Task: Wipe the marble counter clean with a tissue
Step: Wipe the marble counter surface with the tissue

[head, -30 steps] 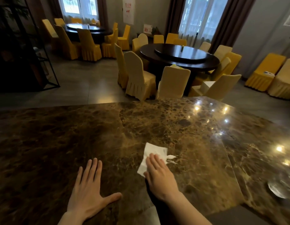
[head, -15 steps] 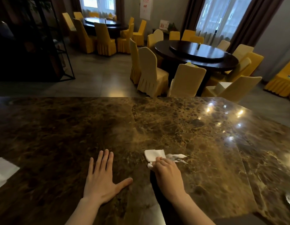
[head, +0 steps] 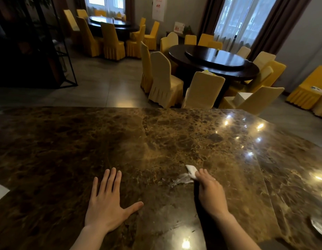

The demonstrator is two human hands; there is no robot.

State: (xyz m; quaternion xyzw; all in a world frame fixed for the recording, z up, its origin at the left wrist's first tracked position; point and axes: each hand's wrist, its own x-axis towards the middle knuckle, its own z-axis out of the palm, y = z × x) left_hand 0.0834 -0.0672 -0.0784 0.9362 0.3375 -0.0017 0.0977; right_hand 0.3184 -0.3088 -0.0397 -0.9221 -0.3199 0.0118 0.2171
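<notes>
Mid-wipe on the glossy brown marble counter [head: 174, 138].
Your right hand [head: 209, 193] pinches the bunched white tissue [head: 191, 170] at its fingertips; your left hand [head: 107, 201] lies flat, released. Next, sweep leftward over the wet smear [head: 181, 180] just beside the tissue.

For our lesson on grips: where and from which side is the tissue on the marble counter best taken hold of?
Grip the tissue at its bunched near end, coming from above on the person's side, as the right hand does. It is wadded into a small lump on the flat marble counter, so only a pinch from above gets round it. The left hand lies flat, apart.
</notes>
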